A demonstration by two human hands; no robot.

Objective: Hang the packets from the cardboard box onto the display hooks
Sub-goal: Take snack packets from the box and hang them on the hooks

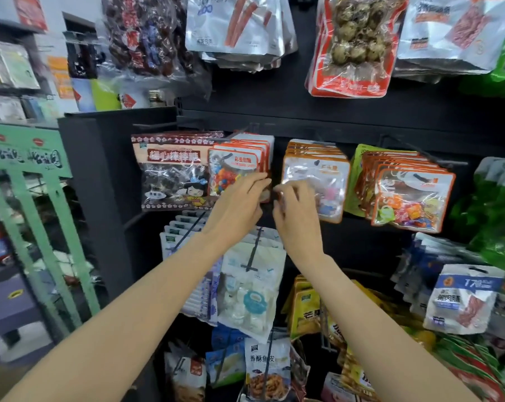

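My left hand (239,198) and my right hand (296,211) are raised together at the middle row of the black hook display. Between their fingertips shows a small brownish packet (267,195), mostly hidden; both hands pinch it in the gap between two hooks. Left of it hangs a stack of orange-edged candy packets (234,162), with my left fingers against its lower right corner. To the right, a second orange-edged stack (318,175) hangs just beyond my right fingers. The cardboard box is out of view.
More orange-edged packets (411,195) hang further right, a lollipop bag (170,175) to the left. White packets on a hook (251,285) hang under my wrists. Large snack bags (350,44) hang overhead. A green rack (22,181) stands at the left.
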